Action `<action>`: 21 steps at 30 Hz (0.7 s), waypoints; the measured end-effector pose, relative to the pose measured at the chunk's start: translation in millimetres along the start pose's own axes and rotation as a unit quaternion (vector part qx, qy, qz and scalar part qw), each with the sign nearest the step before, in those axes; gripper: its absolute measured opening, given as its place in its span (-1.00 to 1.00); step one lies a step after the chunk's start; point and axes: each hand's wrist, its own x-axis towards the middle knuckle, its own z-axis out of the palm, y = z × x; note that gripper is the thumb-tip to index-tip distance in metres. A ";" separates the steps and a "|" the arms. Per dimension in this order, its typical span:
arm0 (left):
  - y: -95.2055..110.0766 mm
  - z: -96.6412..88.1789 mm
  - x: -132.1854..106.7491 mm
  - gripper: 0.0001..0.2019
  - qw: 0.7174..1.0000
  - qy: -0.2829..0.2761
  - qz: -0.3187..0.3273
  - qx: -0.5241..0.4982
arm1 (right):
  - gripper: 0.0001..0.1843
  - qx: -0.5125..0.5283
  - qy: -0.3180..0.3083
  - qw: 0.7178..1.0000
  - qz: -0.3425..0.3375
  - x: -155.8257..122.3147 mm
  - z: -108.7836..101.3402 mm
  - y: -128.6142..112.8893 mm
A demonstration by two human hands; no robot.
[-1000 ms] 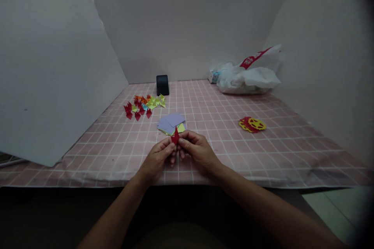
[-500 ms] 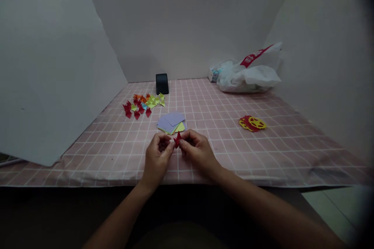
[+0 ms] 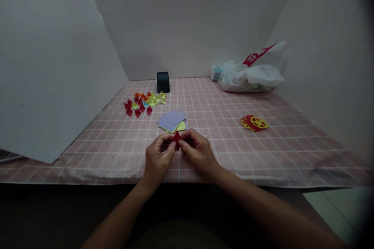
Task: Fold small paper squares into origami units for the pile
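- Here, two bare hands meet over the near edge of a desk covered with a pink checked cloth.
- The left hand and the right hand pinch a small folded red paper piece between their fingertips, each closed on one side of it.
- The red piece is held just above the cloth, near the middle of the desk's front edge, with its pointed tip facing up.
- Just beyond the hands lies a loose stack of square paper sheets, mostly lilac, with a yellow-green sheet showing at its near edge.
- Farther back and to the left is a scattered heap of small folded paper pieces in red, orange, yellow-green and blue.
- A dark phone stands upright at the back of the desk, against the grey wall.
- To the right lie flat red and yellow paper cut-outs, well apart from the hands.
- A crumpled white plastic bag with red print sits in the back right corner.
- Plain grey boards enclose the desk on the left, back and right.
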 end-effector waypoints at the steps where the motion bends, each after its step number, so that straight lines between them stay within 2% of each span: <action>1: 0.8 -0.2 0.7 -0.86 1.000 -0.004 -0.005 -0.006 | -0.98 0.011 -0.001 1.000 0.003 0.2 0.3 0.5; 6: 3.7 -0.7 4.9 -0.88 0.998 -0.012 -0.036 -0.056 | -0.92 0.034 -0.011 0.999 0.015 0.0 0.6 1.8; 9: 4.4 -0.7 6.3 -0.92 0.996 -0.016 -0.037 -0.081 | -0.91 0.059 -0.013 0.998 0.030 -0.2 -0.2 1.1; 12: 5.2 -1.6 7.0 -0.95 0.994 -0.027 -0.033 -0.103 | -0.92 0.081 -0.021 0.996 0.018 -0.3 -1.2 -0.6; 21: 4.9 -6.1 6.2 -0.95 0.992 -0.037 -0.043 -0.112 | -0.83 -0.031 -0.027 0.997 -0.060 -3.2 -1.5 -4.3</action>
